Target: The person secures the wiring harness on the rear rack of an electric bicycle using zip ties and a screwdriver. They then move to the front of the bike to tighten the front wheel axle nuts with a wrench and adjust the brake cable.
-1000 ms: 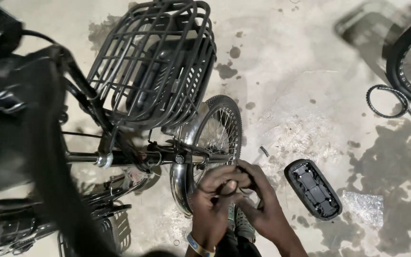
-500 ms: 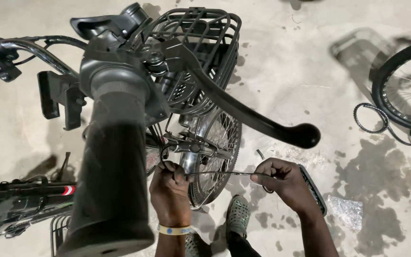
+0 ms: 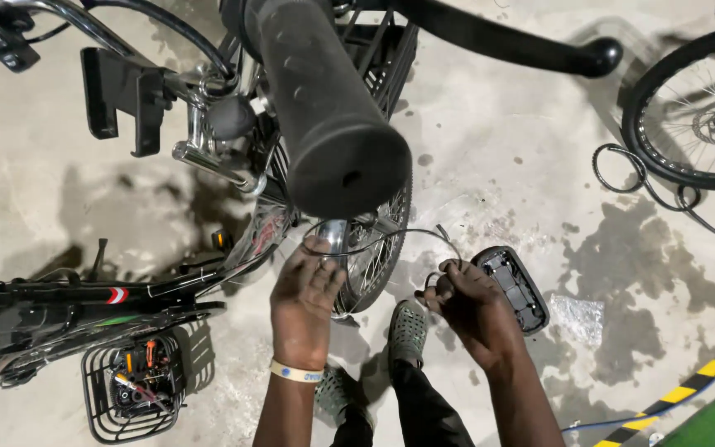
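Note:
A thin steel cable [image 3: 411, 234] arcs between my two hands in front of the bicycle's front wheel [image 3: 371, 248]. My left hand [image 3: 306, 300] pinches one end of it beside the chrome wheel rim. My right hand [image 3: 471, 308] grips the other end, close to a black plastic casing [image 3: 513, 285] lying on the concrete. The bicycle's black handlebar grip [image 3: 324, 99] fills the top middle, with the brake lever [image 3: 523, 41] reaching right. My feet in grey-green shoes [image 3: 408, 332] stand just below the wheel.
A small wire basket with tools [image 3: 132, 387] sits at lower left by a black frame tube [image 3: 76, 294]. Another wheel [image 3: 693, 108] and a loose black cable [image 3: 631, 178] lie at upper right. A clear plastic wrapper [image 3: 577, 319] lies by the casing; yellow-black floor tape [image 3: 688, 389] runs at lower right.
The view has swung lower and closer under the handlebar. My hands have drawn nearer together, and the cable, stretched nearly straight before, now bows upward in an arc.

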